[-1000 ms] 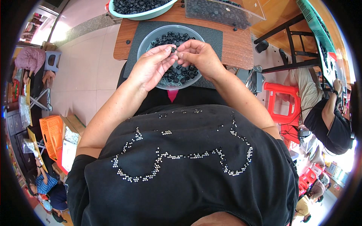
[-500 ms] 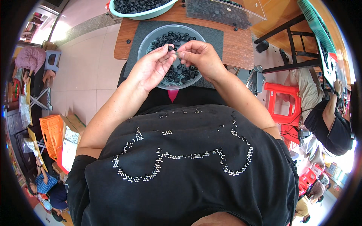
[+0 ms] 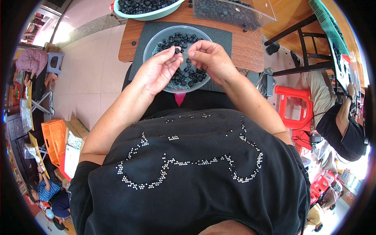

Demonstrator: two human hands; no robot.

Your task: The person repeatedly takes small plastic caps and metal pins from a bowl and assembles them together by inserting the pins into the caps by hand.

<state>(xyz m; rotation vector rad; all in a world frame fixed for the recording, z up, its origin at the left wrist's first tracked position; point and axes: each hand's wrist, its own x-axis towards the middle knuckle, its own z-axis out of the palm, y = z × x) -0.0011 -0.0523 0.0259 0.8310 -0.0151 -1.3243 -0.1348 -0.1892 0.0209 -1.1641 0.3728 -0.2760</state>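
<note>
Between the thumb and fingers of my left hand (image 3: pixel 158 70) is a small round black plastic part (image 3: pixel 178 50). My right hand (image 3: pixel 210 58) is closed in a pinch just to the right of it, thumb against fingertips. Whatever those fingertips hold, if anything, is too small to make out. Both hands are over a clear round basin (image 3: pixel 148 46), their fingers apart from each other. Inside the basin lie many similar black parts and a layer of small pale grey-green pieces (image 3: pixel 178 83).
The basin rests on a dark mat (image 3: pixel 223 47) on a brown wooden table (image 3: pixel 247 51). Behind it are a pale green bowl (image 3: pixel 156 15) and a clear box (image 3: pixel 235 15), both with black parts. A red stool (image 3: pixel 291 102) and a seated person (image 3: pixel 340 125) are at right.
My right hand has moved slightly right, opening a small gap between its fingertips and my left hand. The left hand stays in place with the black part.
</note>
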